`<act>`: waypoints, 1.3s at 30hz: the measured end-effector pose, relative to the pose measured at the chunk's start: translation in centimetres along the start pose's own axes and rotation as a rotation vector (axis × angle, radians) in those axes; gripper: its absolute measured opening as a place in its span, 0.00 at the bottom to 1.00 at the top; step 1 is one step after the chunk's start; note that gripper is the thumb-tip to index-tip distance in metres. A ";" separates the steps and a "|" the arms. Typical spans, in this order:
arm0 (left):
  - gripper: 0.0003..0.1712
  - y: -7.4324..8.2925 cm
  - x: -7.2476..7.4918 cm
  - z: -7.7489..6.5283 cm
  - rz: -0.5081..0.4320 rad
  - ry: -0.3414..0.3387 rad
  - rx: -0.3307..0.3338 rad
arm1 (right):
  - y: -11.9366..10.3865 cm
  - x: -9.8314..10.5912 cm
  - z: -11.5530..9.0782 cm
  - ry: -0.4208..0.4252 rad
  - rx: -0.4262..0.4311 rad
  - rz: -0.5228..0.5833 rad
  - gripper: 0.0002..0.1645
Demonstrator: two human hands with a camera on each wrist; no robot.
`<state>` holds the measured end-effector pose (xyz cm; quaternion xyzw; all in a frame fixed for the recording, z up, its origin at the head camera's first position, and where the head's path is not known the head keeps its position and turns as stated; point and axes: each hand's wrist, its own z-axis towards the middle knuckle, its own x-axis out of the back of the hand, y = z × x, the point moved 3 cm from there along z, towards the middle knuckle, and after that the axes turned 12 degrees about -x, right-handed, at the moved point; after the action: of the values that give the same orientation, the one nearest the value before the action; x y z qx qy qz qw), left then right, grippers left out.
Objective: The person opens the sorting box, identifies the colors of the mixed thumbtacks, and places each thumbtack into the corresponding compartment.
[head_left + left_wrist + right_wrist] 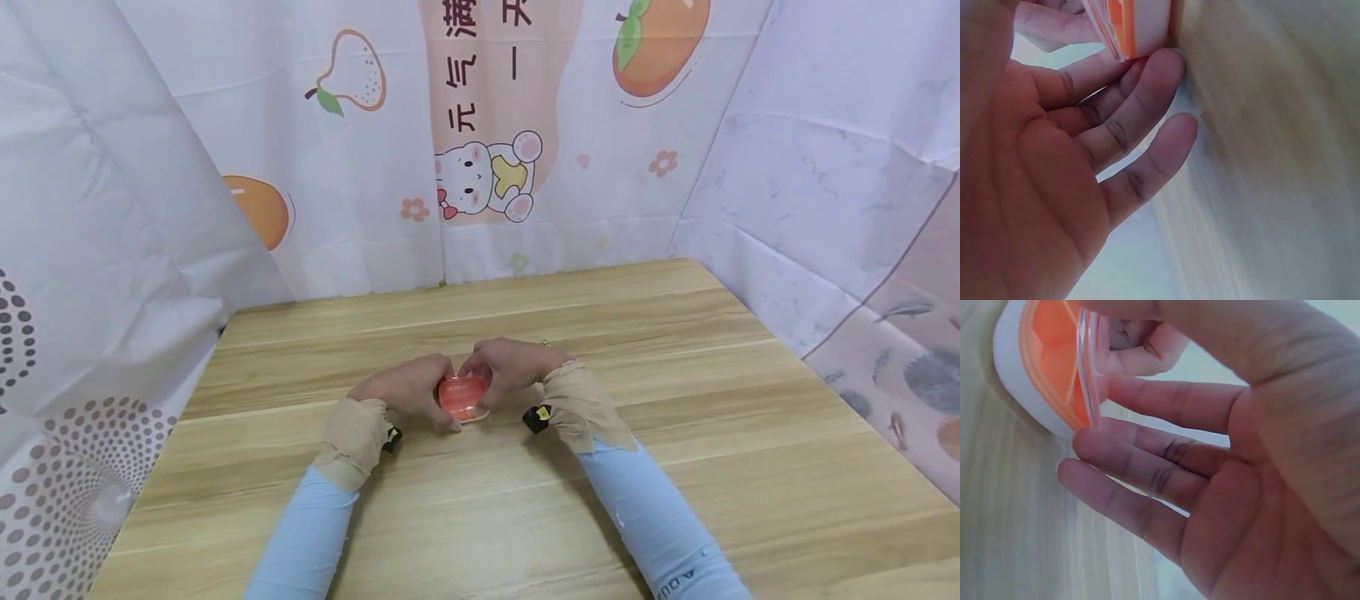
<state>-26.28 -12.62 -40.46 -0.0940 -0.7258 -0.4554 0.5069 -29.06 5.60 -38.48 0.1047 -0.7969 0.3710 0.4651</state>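
A small white and orange box (462,397) with a clear lid (1089,375) is between both hands at the middle of the table. In the right wrist view the lid stands tilted up from the box's orange, divided inside. My left hand (408,386) grips the box's left side, thumb at the near edge and fingers at the far edge. From the other side my right hand (513,364) holds the box and lid, its fingertips against the lid's edge. The lower fingers of both hands extend past the box near the tabletop. What the box contains cannot be made out.
The wooden table (480,517) spreads around the hands. A printed curtain (360,192) hangs behind it, with more cloth at the left and right sides. Black wrist cameras (537,418) sit under both taped wrists, close to the tabletop. A tiny greenish thing (546,342) shows beyond the right wrist.
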 end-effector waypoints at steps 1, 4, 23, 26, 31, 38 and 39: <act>0.30 0.0 0.0 0.0 -0.002 0.001 -0.004 | 0.1 0.1 0.0 -0.004 -0.005 0.009 0.34; 0.30 -0.1 0.0 0.0 -0.014 0.006 -0.015 | 0.3 0.3 0.0 -0.019 -0.021 0.037 0.30; 0.31 -0.4 -0.2 0.1 -0.015 -0.007 0.034 | 1.1 1.3 -0.8 -0.008 -0.007 0.101 0.15; 0.32 -0.5 -0.1 -0.1 -0.023 -0.003 0.044 | 1.0 1.4 -0.6 -0.009 0.014 0.103 0.14; 0.33 -0.5 0.0 -0.2 -0.038 0.000 0.048 | 1.1 1.5 -0.5 0.003 0.010 0.104 0.12; 0.35 -0.6 -0.1 -0.3 -0.048 -0.005 0.071 | 1.1 1.8 -0.6 0.020 0.015 0.107 0.10; 0.35 -0.6 -0.1 -0.3 -0.054 -0.004 0.076 | 1.1 1.8 -0.6 0.023 0.015 0.108 0.10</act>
<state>-26.43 -13.17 -40.86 -0.0560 -0.7459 -0.4410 0.4960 -30.22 7.15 -37.37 0.0608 -0.7931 0.4027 0.4529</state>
